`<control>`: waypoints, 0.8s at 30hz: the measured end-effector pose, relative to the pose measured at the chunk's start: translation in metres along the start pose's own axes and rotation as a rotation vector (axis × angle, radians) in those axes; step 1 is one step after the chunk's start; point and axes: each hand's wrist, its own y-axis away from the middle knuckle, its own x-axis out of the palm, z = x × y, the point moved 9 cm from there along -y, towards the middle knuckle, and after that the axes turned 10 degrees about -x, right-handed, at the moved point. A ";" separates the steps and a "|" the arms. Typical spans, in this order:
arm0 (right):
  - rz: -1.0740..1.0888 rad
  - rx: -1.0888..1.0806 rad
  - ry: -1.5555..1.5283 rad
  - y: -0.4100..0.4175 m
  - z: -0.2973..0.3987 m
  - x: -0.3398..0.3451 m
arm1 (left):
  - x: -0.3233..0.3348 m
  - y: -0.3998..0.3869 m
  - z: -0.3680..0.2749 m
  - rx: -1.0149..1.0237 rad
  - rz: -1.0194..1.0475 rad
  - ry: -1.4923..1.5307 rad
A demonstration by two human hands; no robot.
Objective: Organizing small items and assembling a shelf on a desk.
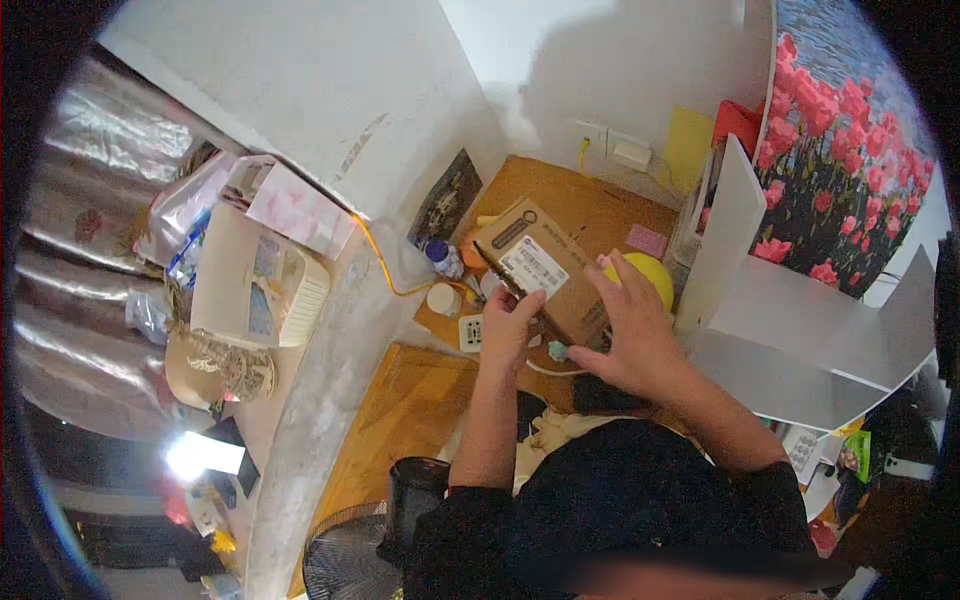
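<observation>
A brown cardboard box [559,225] with a white printed label [534,268] lies tilted over the wooden desk [555,174]. At the box's near left edge, my left hand [510,322] grips a thin dark item; what it is cannot be told. My right hand [637,330] is spread beside the box's right side, fingers apart, and whether it touches the cardboard is unclear. Close to the right thumb is a small teal object [557,351]. A yellow round object [646,279] shows behind the right fingers.
Left of the box stand a jar with a blue lid [443,257], a white round container [444,299] and a white power strip [470,333]. An orange cable [382,262] runs along the wall. White shelf panels [720,240] rise at the right. A fan [349,555] stands lower left.
</observation>
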 end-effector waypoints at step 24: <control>-0.012 0.556 -1.315 0.092 -0.060 0.078 | -0.009 0.053 0.046 -0.138 0.243 -0.100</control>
